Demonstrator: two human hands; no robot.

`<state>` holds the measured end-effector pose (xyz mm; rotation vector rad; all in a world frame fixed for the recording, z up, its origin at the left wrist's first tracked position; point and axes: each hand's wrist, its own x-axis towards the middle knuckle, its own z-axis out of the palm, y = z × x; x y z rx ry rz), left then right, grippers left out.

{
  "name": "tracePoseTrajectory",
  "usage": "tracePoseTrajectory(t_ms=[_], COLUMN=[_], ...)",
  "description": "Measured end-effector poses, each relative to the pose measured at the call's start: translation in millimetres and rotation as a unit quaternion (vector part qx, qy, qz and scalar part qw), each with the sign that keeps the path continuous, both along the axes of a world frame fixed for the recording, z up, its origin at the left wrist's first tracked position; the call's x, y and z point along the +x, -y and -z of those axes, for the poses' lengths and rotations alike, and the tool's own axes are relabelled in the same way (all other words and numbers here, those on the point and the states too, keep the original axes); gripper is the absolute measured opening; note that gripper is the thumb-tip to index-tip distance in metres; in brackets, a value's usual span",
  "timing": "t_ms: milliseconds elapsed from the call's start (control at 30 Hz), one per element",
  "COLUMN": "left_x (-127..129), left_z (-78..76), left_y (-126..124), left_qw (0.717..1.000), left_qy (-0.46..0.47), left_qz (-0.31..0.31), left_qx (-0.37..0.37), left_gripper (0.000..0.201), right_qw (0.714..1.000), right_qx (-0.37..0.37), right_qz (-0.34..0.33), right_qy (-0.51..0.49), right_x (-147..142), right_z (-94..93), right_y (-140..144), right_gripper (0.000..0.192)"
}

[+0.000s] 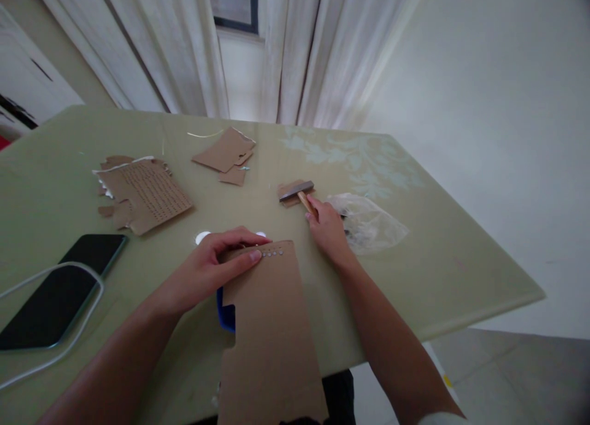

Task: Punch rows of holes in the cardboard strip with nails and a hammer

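At the cardboard panel's (273, 333) far edge, the left hand (230, 256), nearer, is observed pinching it; beyond and right of the panel, the right hand (328, 227) grips a wood-handled hammer (302, 195). The panel's long axis runs toward the person.

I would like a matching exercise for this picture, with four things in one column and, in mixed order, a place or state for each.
1. hammer
2. dark-screened device
3. plastic bag
4. long cardboard panel

A. see-through
B. touched by the left hand
C. gripped by the right hand
D. crossed by a white cable

Right pairs: 1-C, 2-D, 3-A, 4-B.
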<state>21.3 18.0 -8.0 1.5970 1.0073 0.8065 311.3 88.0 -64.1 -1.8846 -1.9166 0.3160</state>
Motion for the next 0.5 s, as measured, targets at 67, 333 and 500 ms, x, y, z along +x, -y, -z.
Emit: tracePoseTrajectory(t_ms=[67,333,500], left_x=[1,4,3], left_z=[0.8,0.0,1.2], left_y=[0,2,2], left_qw=[1.0,0.997,0.996], left_qy=[0.004,0.022,0.036], left_qz=[-0.016,-0.071,-0.085], left_qx=[-0.004,-0.017,-0.019], left_gripper=[0.035,0.041,0.04], right_qw=[1.0,0.999,0.999], right_qx=[0.007,0.037,0.045], right_qz=[-0.002,-0.012,-0.015], right_qy=[0.008,0.021,0.027], right_x=[1,7,5], right_z=[2.4,12.0,12.6], right_y=[-1,-5,-5], right_gripper=[0.059,0.058,0.059])
